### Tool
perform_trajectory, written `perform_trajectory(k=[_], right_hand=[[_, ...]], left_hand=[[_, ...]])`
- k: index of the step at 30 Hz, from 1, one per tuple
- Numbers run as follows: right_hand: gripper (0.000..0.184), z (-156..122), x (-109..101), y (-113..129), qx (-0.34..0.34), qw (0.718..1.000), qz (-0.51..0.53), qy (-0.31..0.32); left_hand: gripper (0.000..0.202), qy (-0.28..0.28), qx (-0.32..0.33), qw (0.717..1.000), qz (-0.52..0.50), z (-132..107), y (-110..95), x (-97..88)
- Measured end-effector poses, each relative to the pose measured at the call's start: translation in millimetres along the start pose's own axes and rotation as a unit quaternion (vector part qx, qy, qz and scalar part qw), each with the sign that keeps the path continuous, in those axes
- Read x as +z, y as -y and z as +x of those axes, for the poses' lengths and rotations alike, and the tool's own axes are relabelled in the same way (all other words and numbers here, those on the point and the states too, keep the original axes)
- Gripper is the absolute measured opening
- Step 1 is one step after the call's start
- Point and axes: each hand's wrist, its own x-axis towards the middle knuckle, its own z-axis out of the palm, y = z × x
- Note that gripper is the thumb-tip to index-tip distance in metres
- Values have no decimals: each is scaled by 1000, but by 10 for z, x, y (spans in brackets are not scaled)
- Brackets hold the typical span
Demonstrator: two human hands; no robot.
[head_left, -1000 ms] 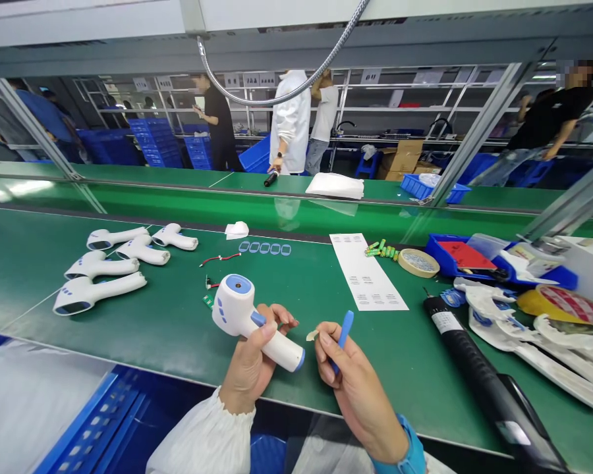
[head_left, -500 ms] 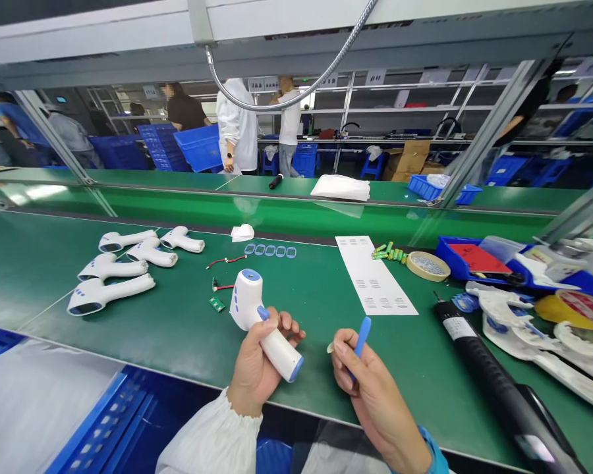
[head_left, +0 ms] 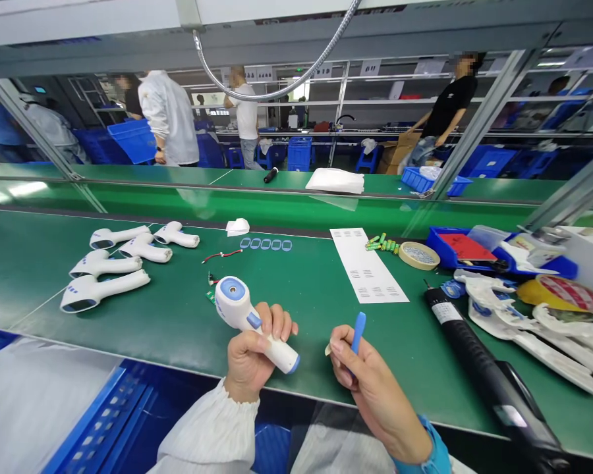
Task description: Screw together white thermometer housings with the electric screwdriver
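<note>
My left hand is wrapped round the handle of a white and blue infrared thermometer. Its round blue nose with a metal-ringed sensor faces up toward me, and the blue trigger shows above my thumb. My right hand, apart from it on the right, grips a slim blue plastic stick that points upward. A small pale flake sticks out at the tips of the same fingers; I cannot make out what it is. Just behind the thermometer, a small green circuit board is partly covered.
Several white thermometer bodies lie at left. Blue frames, a red cable, a printed sheet, green batteries and a tape roll lie farther back. A black electric screwdriver and white shell parts occupy the right.
My left hand has tipped the thermometer so its nose turns toward me and leftward, with the fingers wrapping further round the handle. My right hand keeps its hold on the blue stick, nearly still.
</note>
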Motion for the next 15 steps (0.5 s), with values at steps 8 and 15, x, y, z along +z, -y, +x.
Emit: perform_trajectory(k=[8,15], right_hand=[[35,-57,-44,26,0,1000,-4,-2],[35,-42,42,73,-1,1000,3,9]], left_hand=[[15,40,9,999,28,-27,-2,17],[18,21,1,999,35,-25,2,29]])
